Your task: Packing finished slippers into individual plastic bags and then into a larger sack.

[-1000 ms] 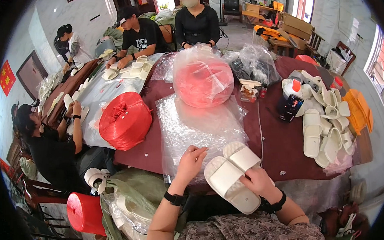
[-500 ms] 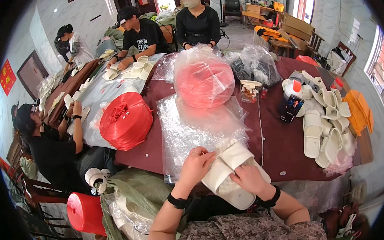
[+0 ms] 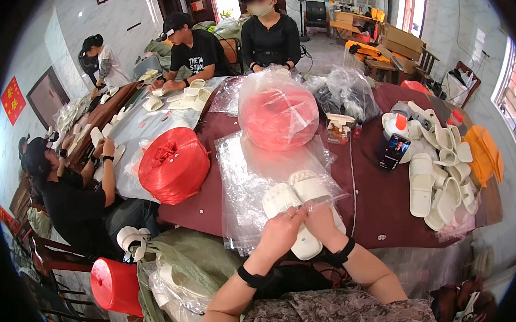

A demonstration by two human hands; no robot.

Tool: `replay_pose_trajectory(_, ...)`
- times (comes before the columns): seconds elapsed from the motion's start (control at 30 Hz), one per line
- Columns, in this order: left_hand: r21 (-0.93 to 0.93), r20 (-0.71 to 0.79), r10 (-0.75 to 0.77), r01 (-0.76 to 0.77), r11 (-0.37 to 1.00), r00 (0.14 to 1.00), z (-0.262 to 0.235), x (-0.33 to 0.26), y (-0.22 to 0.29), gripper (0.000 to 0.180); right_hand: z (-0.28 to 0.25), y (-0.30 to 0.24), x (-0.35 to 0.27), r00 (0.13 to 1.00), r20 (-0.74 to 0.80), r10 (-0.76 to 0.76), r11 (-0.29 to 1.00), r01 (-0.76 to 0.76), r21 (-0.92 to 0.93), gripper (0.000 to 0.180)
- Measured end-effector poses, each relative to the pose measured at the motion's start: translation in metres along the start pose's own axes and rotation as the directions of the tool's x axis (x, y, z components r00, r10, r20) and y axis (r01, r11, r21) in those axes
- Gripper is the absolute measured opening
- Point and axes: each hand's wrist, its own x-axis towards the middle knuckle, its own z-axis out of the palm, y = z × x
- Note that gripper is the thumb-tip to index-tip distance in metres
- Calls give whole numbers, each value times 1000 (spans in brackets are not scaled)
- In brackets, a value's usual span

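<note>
A pair of cream slippers [image 3: 280,198] lies side by side on a stack of clear plastic bags [image 3: 241,179] at the table's near edge, toes pointing away from me. Above the slippers my left hand [image 3: 280,231] has its fingertips pinched together, close against those of my right hand [image 3: 324,223]. A thin edge of clear film runs out from the right fingers, and both hands appear to grip this bag edge. My wrists and hands cover the middle of the slippers.
A red twine roll [image 3: 173,165] stands left, and a bagged red roll [image 3: 282,119] stands ahead. At right, a phone [image 3: 394,152] leans before a pile of slippers [image 3: 440,180]. A green sack [image 3: 184,252] and red bucket [image 3: 114,285] are lower left. Co-workers sit around the tables.
The slippers, held up in both hands before, now lie farther forward on the plastic bags. My hands have let go of them and come together at a film edge.
</note>
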Motion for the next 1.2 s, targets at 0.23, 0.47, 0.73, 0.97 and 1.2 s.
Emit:
replay_pose_trajectory(0.23, -45, 40, 51, -49, 998, 998, -21, -21, 28, 34, 29, -25, 16, 988, 130, 86, 994, -93, 53, 14)
replay_pose_trajectory(0.47, -217, 188, 178, -136, 967, 966, -54, -41, 50, 34, 48, -47, 32, 946, -264, -188, 980, 198, 13, 33)
replay_pose_trajectory(0.73, -324, 188, -43, 104, 941, 981, -75, -52, 35, 53, 52, -51, 30, 996, 88, 24, 980, -40, 193, 36)
replay_pose_trajectory(0.97, -6, -216, -487, 497, 867, 846, -35, -82, -37, 73, -77, -45, -41, 736, 432, -521, 801, 247, 545, 59)
replay_pose_trajectory(1.2, -214, 145, -775, 784, 582, 615, -14, -92, -36, 79, -154, -5, -30, 937, 348, 1, 272, -335, 902, 19)
